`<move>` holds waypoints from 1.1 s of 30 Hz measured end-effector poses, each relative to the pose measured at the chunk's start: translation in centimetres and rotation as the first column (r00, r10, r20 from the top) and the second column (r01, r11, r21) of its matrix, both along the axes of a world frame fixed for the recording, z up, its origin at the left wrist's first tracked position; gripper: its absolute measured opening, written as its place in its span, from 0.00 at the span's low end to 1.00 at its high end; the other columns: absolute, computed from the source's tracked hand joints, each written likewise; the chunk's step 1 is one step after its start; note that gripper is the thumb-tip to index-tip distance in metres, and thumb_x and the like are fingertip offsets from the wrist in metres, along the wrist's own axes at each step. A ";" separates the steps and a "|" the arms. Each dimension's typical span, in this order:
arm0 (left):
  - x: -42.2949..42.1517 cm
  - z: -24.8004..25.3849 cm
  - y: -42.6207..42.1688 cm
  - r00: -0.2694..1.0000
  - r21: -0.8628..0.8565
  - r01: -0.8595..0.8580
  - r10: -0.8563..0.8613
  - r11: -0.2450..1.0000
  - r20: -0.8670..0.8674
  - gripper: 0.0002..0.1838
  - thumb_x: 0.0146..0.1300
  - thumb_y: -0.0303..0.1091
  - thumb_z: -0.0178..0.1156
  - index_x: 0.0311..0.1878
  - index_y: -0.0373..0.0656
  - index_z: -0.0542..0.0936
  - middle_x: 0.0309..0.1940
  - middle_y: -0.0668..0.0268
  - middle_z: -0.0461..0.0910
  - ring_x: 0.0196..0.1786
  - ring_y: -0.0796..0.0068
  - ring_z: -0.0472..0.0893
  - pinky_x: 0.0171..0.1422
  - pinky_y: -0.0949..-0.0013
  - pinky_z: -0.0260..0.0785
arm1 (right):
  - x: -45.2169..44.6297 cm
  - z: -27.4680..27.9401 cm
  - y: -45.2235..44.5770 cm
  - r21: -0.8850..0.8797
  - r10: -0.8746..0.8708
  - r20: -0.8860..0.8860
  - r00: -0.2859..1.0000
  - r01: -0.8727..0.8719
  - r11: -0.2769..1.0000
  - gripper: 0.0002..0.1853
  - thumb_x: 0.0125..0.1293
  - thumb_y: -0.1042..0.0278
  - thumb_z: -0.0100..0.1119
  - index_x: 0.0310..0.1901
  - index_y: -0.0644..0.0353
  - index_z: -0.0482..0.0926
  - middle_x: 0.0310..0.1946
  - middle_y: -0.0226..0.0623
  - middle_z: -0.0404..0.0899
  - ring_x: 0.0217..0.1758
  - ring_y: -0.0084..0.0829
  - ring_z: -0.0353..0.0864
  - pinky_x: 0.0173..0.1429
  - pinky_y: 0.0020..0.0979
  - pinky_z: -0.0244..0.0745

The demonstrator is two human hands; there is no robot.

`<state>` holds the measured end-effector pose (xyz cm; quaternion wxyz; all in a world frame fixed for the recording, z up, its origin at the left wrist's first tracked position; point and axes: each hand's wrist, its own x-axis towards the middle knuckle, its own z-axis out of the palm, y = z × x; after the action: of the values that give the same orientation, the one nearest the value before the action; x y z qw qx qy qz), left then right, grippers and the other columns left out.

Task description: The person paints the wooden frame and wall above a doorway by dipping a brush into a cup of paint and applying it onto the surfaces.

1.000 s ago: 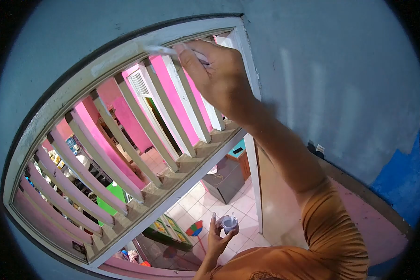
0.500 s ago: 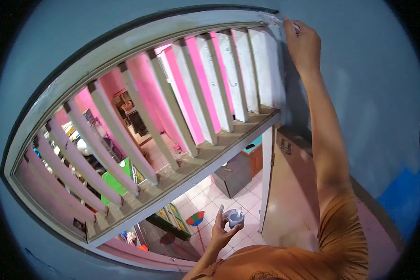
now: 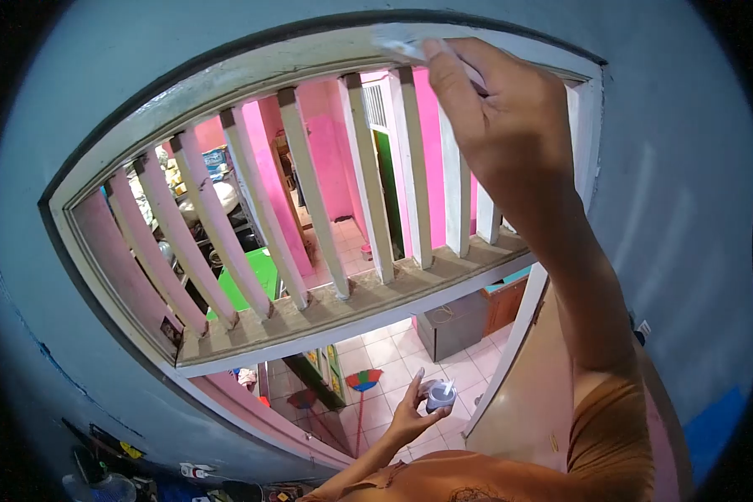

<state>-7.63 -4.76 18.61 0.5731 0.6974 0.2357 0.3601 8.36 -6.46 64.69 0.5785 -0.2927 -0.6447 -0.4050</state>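
My right hand [image 3: 514, 113] is raised and closed around a paintbrush [image 3: 403, 48]; its pale, slightly blurred bristles are at the top rail [image 3: 268, 60] of the slatted vent frame. Whether the bristles touch the rail I cannot tell. Behind this hand and forearm, several upright slats [image 3: 312, 192] are partly hidden. Low in the view, my left hand [image 3: 407, 417] grips a small cup [image 3: 440, 406] holding greyish paint, its fingers around the side. A short white stick [image 3: 448, 387] stands up from the cup.
A door [image 3: 510, 402] stands at the right below the vent. Through the opening are a grey cabinet [image 3: 452, 330], a broom [image 3: 363, 381] and a tiled floor [image 3: 376, 345]. A green surface [image 3: 249, 280] shows behind the slats. Assorted items, including a power strip [image 3: 197, 470], lie at lower left.
My right hand has moved left with the paintbrush, from the frame's upper right corner to along its top rail. The camera view has shifted; my left hand still holds the cup.
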 end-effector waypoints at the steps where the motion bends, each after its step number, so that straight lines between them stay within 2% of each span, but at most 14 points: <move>1: -0.1 -0.1 0.0 1.000 0.002 -0.008 0.008 1.000 0.001 0.57 0.60 0.29 0.74 0.82 0.40 0.42 0.68 0.50 0.71 0.68 0.60 0.75 0.75 0.57 0.64 | -0.9 0.4 -0.4 -0.042 0.071 -0.047 0.996 -0.073 0.996 0.17 0.74 0.63 0.56 0.29 0.65 0.80 0.18 0.45 0.75 0.23 0.42 0.80 0.31 0.38 0.72; 5: 0.0 -0.7 -0.1 0.999 -0.010 -0.020 0.020 1.000 0.038 0.57 0.59 0.30 0.75 0.82 0.39 0.43 0.68 0.50 0.72 0.68 0.61 0.75 0.75 0.58 0.65 | -1.8 2.0 -2.2 -0.297 0.324 -0.228 0.918 -0.382 0.875 0.23 0.75 0.56 0.55 0.26 0.66 0.79 0.15 0.39 0.74 0.21 0.32 0.76 0.30 0.35 0.70; 7: -0.2 -0.9 -0.2 0.999 -0.031 -0.020 0.021 0.999 0.050 0.57 0.58 0.31 0.75 0.82 0.38 0.44 0.68 0.51 0.72 0.68 0.61 0.75 0.74 0.60 0.65 | -1.5 2.5 -1.0 -0.403 0.269 -0.488 0.831 -0.487 0.775 0.18 0.74 0.52 0.61 0.40 0.62 0.85 0.19 0.16 0.66 0.21 0.12 0.56 0.25 0.21 0.52; 14: -0.2 -1.5 0.2 0.999 0.013 -0.028 0.027 1.000 0.042 0.58 0.58 0.30 0.76 0.82 0.39 0.43 0.68 0.49 0.71 0.68 0.60 0.75 0.75 0.58 0.65 | 7.1 2.5 -0.3 -0.313 0.164 -0.662 0.731 -0.468 0.826 0.19 0.71 0.47 0.63 0.38 0.58 0.85 0.20 0.16 0.68 0.20 0.10 0.61 0.23 0.19 0.53; 16: -0.5 -1.3 0.0 0.999 0.012 -0.028 0.028 1.000 0.019 0.58 0.59 0.27 0.75 0.81 0.39 0.42 0.67 0.50 0.71 0.68 0.61 0.74 0.74 0.58 0.64 | 10.9 3.0 -0.9 -0.334 -0.048 -0.596 0.802 -0.194 0.922 0.22 0.70 0.45 0.62 0.39 0.62 0.86 0.20 0.18 0.71 0.21 0.11 0.64 0.24 0.18 0.59; 17: -0.6 -1.2 0.0 0.999 0.018 -0.038 0.037 0.999 0.004 0.59 0.58 0.28 0.76 0.81 0.39 0.42 0.67 0.49 0.71 0.68 0.61 0.74 0.74 0.58 0.64 | 12.3 3.1 -1.5 -0.334 -0.053 -0.596 0.801 -0.187 0.924 0.22 0.70 0.45 0.62 0.39 0.62 0.86 0.20 0.18 0.71 0.21 0.11 0.64 0.24 0.18 0.59; 18: -0.6 -1.1 0.2 0.999 0.025 -0.043 0.044 0.999 -0.010 0.59 0.57 0.28 0.77 0.81 0.38 0.42 0.67 0.49 0.71 0.68 0.61 0.74 0.75 0.58 0.64 | 13.3 3.2 -2.3 -0.293 -0.222 -0.521 0.824 0.072 0.954 0.25 0.71 0.46 0.59 0.43 0.65 0.86 0.24 0.36 0.78 0.27 0.30 0.75 0.34 0.31 0.68; 20: -0.7 -1.3 0.3 0.999 0.016 -0.035 0.035 0.999 0.001 0.60 0.57 0.28 0.77 0.81 0.38 0.42 0.67 0.48 0.71 0.68 0.61 0.74 0.75 0.58 0.64 | 14.4 3.6 -2.6 -0.225 -0.402 -0.451 0.797 0.335 0.915 0.27 0.71 0.46 0.56 0.46 0.69 0.86 0.29 0.53 0.85 0.33 0.49 0.85 0.44 0.43 0.78; 22: -0.6 -1.1 0.2 0.999 0.002 -0.036 0.036 0.999 0.008 0.60 0.57 0.29 0.77 0.81 0.38 0.42 0.67 0.48 0.71 0.68 0.61 0.74 0.75 0.57 0.64 | 14.3 3.5 -2.3 -0.090 -0.538 -0.267 0.800 0.535 0.840 0.26 0.73 0.48 0.52 0.44 0.69 0.86 0.33 0.58 0.85 0.40 0.58 0.85 0.49 0.51 0.77; 24: -0.6 -0.7 0.1 0.999 -0.045 -0.023 0.025 0.999 0.041 0.60 0.56 0.35 0.78 0.82 0.38 0.44 0.69 0.48 0.71 0.70 0.59 0.73 0.75 0.58 0.65 | 12.4 2.9 -1.3 -0.096 -0.502 -0.216 0.837 0.493 0.865 0.25 0.74 0.48 0.54 0.44 0.66 0.86 0.33 0.55 0.85 0.39 0.57 0.84 0.47 0.48 0.77; 27: -0.4 -1.5 0.4 0.997 -0.040 -0.010 0.013 0.999 0.080 0.61 0.56 0.34 0.79 0.82 0.38 0.44 0.69 0.48 0.70 0.71 0.59 0.73 0.75 0.59 0.64 | 5.7 2.2 -0.6 -0.170 -0.470 -0.126 0.873 0.448 0.878 0.21 0.74 0.48 0.55 0.42 0.61 0.85 0.36 0.51 0.85 0.40 0.56 0.83 0.46 0.45 0.77; 29: -0.2 -0.9 0.2 0.998 -0.048 -0.010 0.013 0.999 0.066 0.61 0.56 0.34 0.79 0.82 0.38 0.43 0.70 0.48 0.70 0.71 0.59 0.72 0.76 0.59 0.64 | 2.4 1.5 0.4 -0.113 -0.333 -0.040 0.942 0.327 0.938 0.17 0.75 0.52 0.54 0.42 0.59 0.83 0.37 0.50 0.85 0.41 0.56 0.82 0.46 0.46 0.77; 31: 0.1 -0.6 0.2 0.999 -0.047 -0.005 0.007 0.999 0.045 0.61 0.56 0.34 0.78 0.82 0.39 0.43 0.70 0.48 0.70 0.72 0.59 0.72 0.76 0.60 0.64 | -1.6 1.1 1.2 -0.062 -0.414 0.081 0.907 0.419 0.906 0.10 0.72 0.64 0.55 0.37 0.61 0.79 0.31 0.47 0.81 0.38 0.52 0.82 0.44 0.47 0.77; 33: 0.2 -0.8 0.1 0.997 -0.057 0.001 0.003 0.998 0.071 0.60 0.57 0.32 0.78 0.82 0.38 0.43 0.70 0.48 0.70 0.72 0.60 0.72 0.77 0.60 0.63 | -4.4 0.5 1.5 0.060 -0.104 0.173 0.979 0.094 0.994 0.08 0.69 0.67 0.56 0.35 0.60 0.79 0.30 0.47 0.79 0.36 0.49 0.81 0.40 0.46 0.77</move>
<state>-7.38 -4.71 17.80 0.6003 0.6675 0.2258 0.3782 3.98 -4.97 65.19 0.5056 -0.2725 -0.6674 -0.4740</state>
